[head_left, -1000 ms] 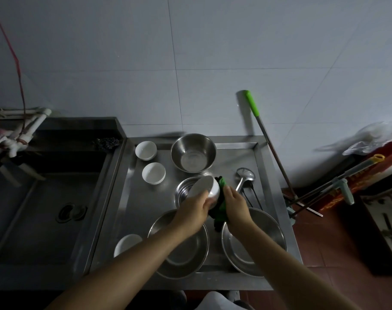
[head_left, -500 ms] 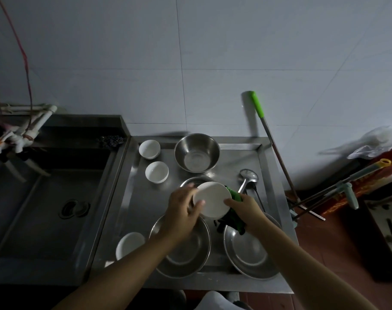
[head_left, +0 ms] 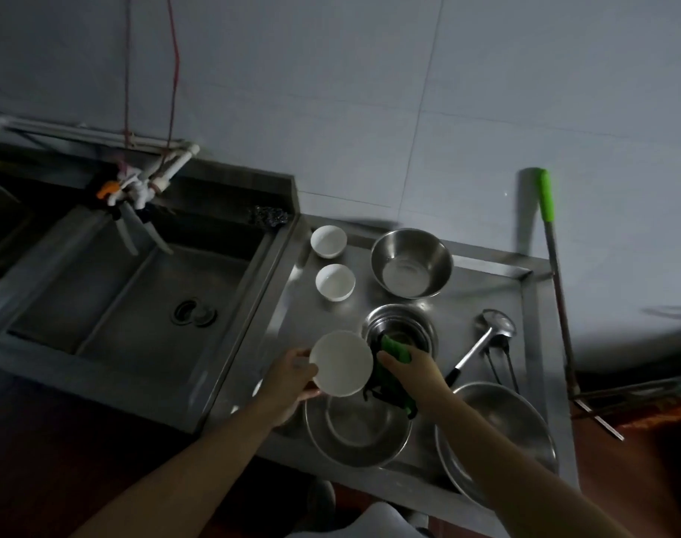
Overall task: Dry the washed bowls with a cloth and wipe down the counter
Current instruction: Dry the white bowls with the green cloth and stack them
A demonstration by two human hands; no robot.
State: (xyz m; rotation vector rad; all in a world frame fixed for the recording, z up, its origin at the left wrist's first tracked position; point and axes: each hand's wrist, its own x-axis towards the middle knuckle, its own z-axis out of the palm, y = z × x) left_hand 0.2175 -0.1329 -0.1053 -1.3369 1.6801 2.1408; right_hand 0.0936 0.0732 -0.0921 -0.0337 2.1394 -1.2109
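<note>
My left hand (head_left: 290,376) grips a small white bowl (head_left: 340,363) by its rim, tilted with its inside toward me, above the steel counter (head_left: 276,332). My right hand (head_left: 412,368) holds a green and black cloth (head_left: 393,372) just right of the bowl, touching its edge. Two more white bowls (head_left: 328,241) (head_left: 335,282) stand at the counter's back left. A deep steel bowl (head_left: 411,262) sits at the back. A stack of steel bowls (head_left: 399,330) lies behind the cloth. Two wide steel basins (head_left: 358,431) (head_left: 501,432) rest at the front.
A sink (head_left: 137,300) with taps (head_left: 137,188) lies to the left. A steel ladle (head_left: 482,343) and thin utensils (head_left: 501,363) lie at the counter's right. A green-handled mop pole (head_left: 556,266) leans on the wall. A dark scourer (head_left: 271,217) sits on the sink's ledge.
The view has swung left and tilted. The white bowl has turned from rim-down to facing me, and my right hand with the cloth has come off the bowl's side to its right edge.
</note>
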